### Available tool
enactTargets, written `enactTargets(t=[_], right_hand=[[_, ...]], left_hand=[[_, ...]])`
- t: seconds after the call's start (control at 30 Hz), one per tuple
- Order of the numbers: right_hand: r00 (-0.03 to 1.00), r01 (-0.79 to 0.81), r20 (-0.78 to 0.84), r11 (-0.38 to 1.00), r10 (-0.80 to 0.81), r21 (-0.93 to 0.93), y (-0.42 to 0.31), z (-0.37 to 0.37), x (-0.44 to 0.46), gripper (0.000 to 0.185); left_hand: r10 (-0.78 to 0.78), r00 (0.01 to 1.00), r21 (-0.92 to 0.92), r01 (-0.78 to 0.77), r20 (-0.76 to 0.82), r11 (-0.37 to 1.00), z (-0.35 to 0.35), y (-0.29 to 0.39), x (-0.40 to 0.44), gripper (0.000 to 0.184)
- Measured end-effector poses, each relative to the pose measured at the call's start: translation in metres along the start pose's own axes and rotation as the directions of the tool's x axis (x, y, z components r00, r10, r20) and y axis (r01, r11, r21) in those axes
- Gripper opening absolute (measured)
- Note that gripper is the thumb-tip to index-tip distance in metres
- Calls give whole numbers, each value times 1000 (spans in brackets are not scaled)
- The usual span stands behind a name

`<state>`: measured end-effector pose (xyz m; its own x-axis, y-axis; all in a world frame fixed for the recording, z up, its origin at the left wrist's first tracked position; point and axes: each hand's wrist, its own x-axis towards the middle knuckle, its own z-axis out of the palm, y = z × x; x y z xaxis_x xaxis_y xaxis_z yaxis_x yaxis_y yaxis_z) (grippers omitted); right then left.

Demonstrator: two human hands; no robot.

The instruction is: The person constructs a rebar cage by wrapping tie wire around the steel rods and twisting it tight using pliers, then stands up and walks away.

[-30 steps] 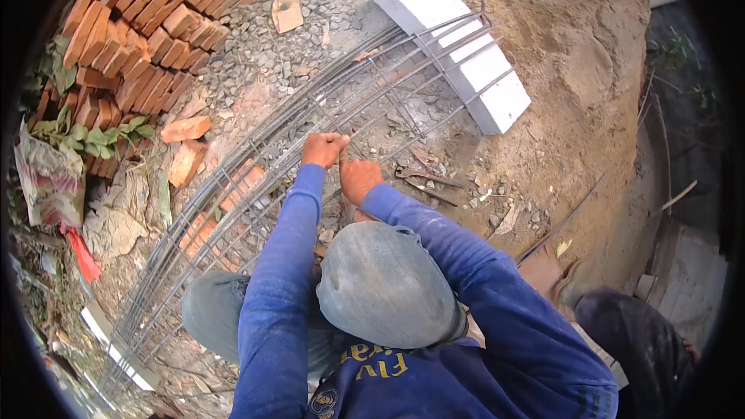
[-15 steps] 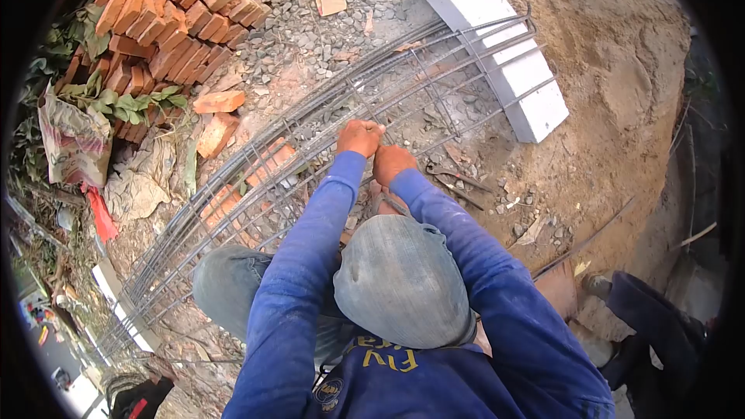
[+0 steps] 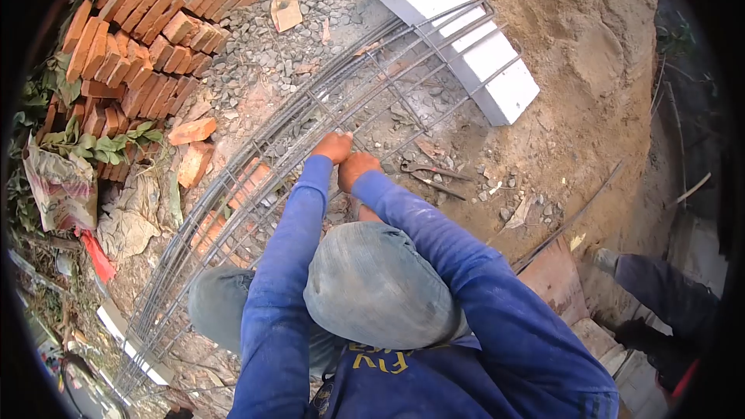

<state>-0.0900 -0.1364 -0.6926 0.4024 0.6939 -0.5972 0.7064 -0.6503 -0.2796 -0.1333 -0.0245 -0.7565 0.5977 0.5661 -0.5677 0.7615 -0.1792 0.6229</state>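
Note:
A long rebar cage (image 3: 396, 91) of thin ribbed bars and square stirrups runs diagonally across the ground. My left hand (image 3: 332, 147) is closed at its near side, fingers wrapped at a bar close to a stirrup. Right beside it, my right hand (image 3: 357, 169) is also closed, knuckles up; whatever its fingers grip is hidden. Both hands nearly touch. A pair of pincers (image 3: 434, 176) lies on the dirt to the right of my hands. The cage's far end rests on a white block (image 3: 458, 35).
Stacked red bricks (image 3: 143, 39) stand at upper left, with loose bricks (image 3: 194, 163) nearby. Sand (image 3: 578, 62) is heaped at upper right. A second white block (image 3: 128, 345) lies under the cage's lower end. Another person's leg (image 3: 660, 287) shows at right.
The view has shifted, so the cage, bricks and block appear further left. Both hands stay closed together at about the same place on the cage. The other person's leg at right has changed position.

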Motion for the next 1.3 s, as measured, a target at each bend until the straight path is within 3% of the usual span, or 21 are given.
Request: enactTargets(t=[0.07, 0.17, 0.23, 0.33, 0.43, 0.53, 0.63, 0.73, 0.77, 0.83, 0.9, 0.93, 0.97, 1.0, 1.03, 1.1, 1.13, 1.17, 1.23, 1.3], right_hand=[[1000, 21, 22, 999, -22, 37, -2, -10, -6, 30], [999, -21, 46, 988, 14, 153, 5, -20, -24, 37], [998, 51, -36, 962, -43, 269, 19, -8, -45, 39], [961, 219, -254, 871, -113, 440, 39, 15, -73, 50], [934, 217, -346, 910, -88, 354, 44, 0, -76, 47], [935, 238, -276, 971, -221, 29, 33, -19, -61, 35], [938, 262, -185, 949, -293, -176, 26, -9, -33, 25], [938, 274, -156, 937, -310, -216, 30, -16, -36, 21], [970, 209, -53, 923, -239, -324, 29, -29, -36, 24], [941, 270, -137, 932, -309, -243, 25, -73, -47, 23], [856, 290, -392, 941, -336, -174, 11, -103, -38, 20], [842, 308, -395, 929, -367, -206, 3, -110, -27, 23], [819, 353, -391, 907, -419, -232, -9, -112, -10, 27], [809, 344, -349, 863, -472, -370, -3, -96, 25, 33], [850, 337, -265, 857, -456, -390, -20, -99, 27, 38], [848, 406, -107, 767, -518, -497, -29, -90, 59, 38], [817, 457, -25, 672, -576, -583, -36, -91, 64, 35], [838, 470, 40, 683, -544, -559, -47, -95, 62, 32], [814, 472, 20, 641, -581, -606, -44, -85, 76, 29], [805, 519, 48, 664, -591, -538, -37, -86, 80, 26]], left_hand=[[-51, 977, -159, 86, 207, 984, -23, 18, -14, 50], [-82, 996, -63, 79, -46, 995, 2, 9, -8, 49], [-102, 992, 3, 102, -73, 995, 9, 4, -2, 54], [-184, 979, -65, 179, -92, 982, 5, 16, -18, 45], [-227, 952, -135, 202, -203, 970, 2, 25, -32, 37], [-273, 916, -247, 203, -294, 948, 0, 37, -53, 30], [-252, 856, -219, 167, -452, 961, 9, 48, -68, 23], [-190, 850, -212, 95, -491, 973, 13, 47, -74, 21], [-131, 818, -187, 29, -560, 982, 16, 45, -74, 20], [-26, 724, -121, -79, -689, 990, 29, 38, -72, 19], [-34, 643, -156, -134, -765, 979, 38, 46, -77, 18], [-33, 588, -153, -156, -808, 976, 38, 48, -77, 18], [-87, 620, -176, -84, -779, 981, 42, 47, -74, 15], [-52, 628, -128, -76, -777, 989, 37, 49, -79, 14], [-27, 642, -53, -22, -766, 998, 40, 46, -74, 11], [-47, 583, -46, 17, -811, 999, 55, 40, -57, 14], [-76, 668, -77, 29, -740, 997, 48, 46, -66, 15], [-24, 589, -59, -40, -807, 997, 47, 45, -73, 19], [-51, 711, -54, 19, -701, 998, 48, 47, -68, 18], [-42, 726, 23, 80, -687, 997, 38, 52, -83, 16]])
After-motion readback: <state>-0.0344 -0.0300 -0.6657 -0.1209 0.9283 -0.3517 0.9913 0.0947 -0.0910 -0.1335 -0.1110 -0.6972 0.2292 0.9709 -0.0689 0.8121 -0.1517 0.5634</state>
